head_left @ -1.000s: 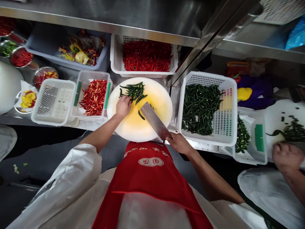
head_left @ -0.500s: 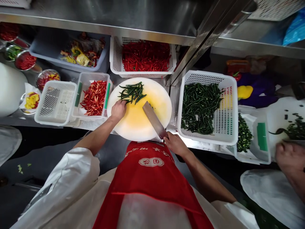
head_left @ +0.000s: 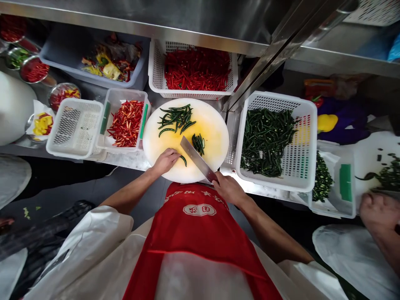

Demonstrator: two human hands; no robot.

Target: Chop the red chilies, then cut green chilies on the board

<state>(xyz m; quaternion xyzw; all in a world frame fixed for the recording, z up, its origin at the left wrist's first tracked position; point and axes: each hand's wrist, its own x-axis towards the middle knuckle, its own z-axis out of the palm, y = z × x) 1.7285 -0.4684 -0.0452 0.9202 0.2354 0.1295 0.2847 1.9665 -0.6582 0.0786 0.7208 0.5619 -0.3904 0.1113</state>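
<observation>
On a round white cutting board (head_left: 159,143) with a yellow-stained middle lies a loose pile of long green chili peppers (head_left: 178,114). My left hand (head_left: 166,161) is closed in a pinch at the board's near left. One curved green chili (head_left: 184,161) sticks out from its fingertips. My right hand (head_left: 229,188) grips the handle of a cleaver (head_left: 200,161), whose blade slants across the board to the far left. Just right of the blade sits a small bunch of green chili pieces (head_left: 198,144).
A white basket of green chilies (head_left: 265,141) stands right of the board. Behind is a basket of red chilies (head_left: 196,68); a box of cut red chilies (head_left: 126,123) is at left. A metal shelf edge (head_left: 206,39) overhangs. A co-worker's hand (head_left: 379,212) is at far right.
My left hand has left the pile and moved right and nearer to me, with one green chili in its fingers. The bunch behind the blade now shows fully. The view has shifted slightly.
</observation>
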